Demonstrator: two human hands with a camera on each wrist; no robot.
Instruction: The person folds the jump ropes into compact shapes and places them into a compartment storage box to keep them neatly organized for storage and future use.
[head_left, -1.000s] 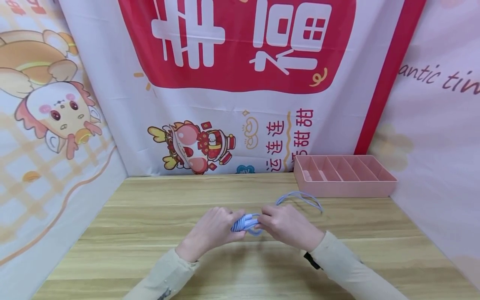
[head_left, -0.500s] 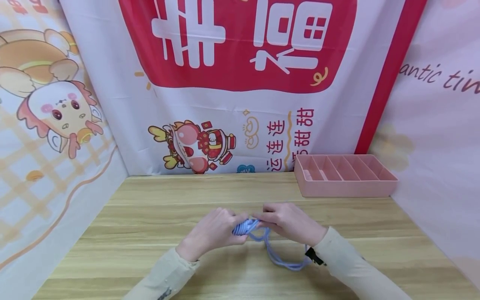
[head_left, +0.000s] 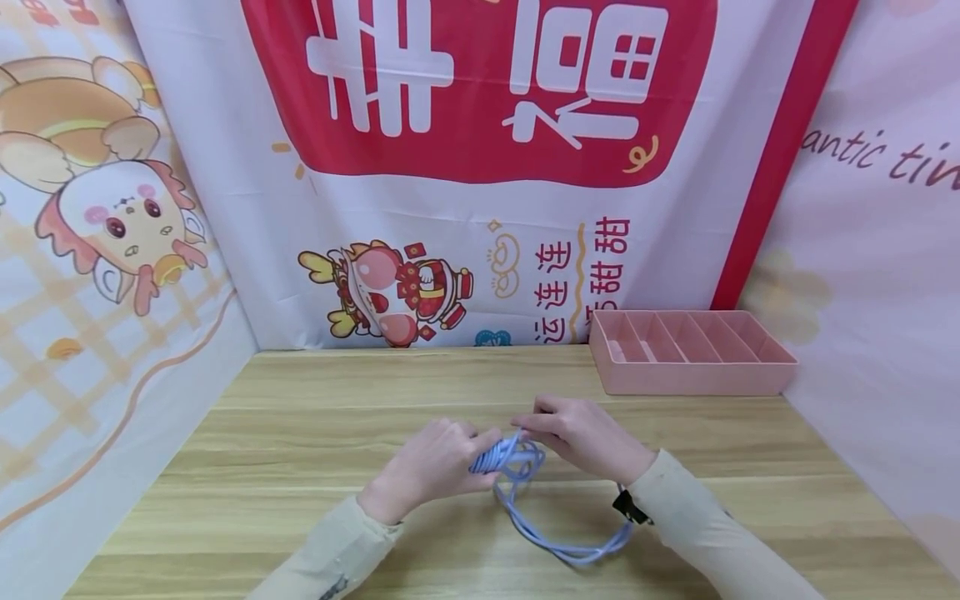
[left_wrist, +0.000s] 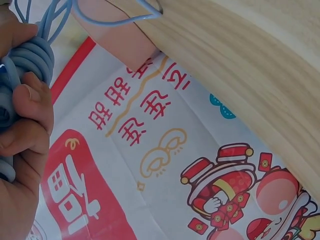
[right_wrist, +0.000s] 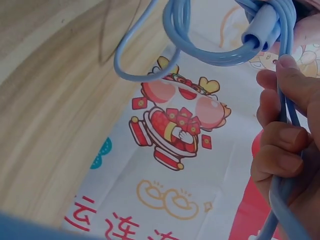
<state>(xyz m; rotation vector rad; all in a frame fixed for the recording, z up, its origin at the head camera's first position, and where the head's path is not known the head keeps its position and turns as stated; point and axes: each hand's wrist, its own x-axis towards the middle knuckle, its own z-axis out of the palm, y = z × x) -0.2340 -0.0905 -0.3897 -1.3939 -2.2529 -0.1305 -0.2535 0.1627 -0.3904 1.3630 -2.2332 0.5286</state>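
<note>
A light blue cable is wound into a tight bundle (head_left: 490,457), which my left hand (head_left: 435,465) grips above the wooden table. In the left wrist view the fingers curl round the stacked turns (left_wrist: 32,60). My right hand (head_left: 592,437) pinches doubled strands (right_wrist: 284,95) of the same cable between thumb and fingers, just right of the bundle. Smaller loops stand out between the hands, with a short, smooth blue cylinder (right_wrist: 261,31) among them in the right wrist view. A long slack loop (head_left: 573,553) hangs below, toward the right wrist.
A pink box (head_left: 682,379) with several narrow compartments stands at the table's back right corner. Printed cloth walls (head_left: 495,200) rise behind and at both sides of the wooden table (head_left: 337,379). A black strap piece (head_left: 628,507) sits at the right wrist.
The cable's free loop swung from behind the right hand to the front, below it. The right hand moved slightly up and away from the bundle, drawing strands; the left hand kept its grip.
</note>
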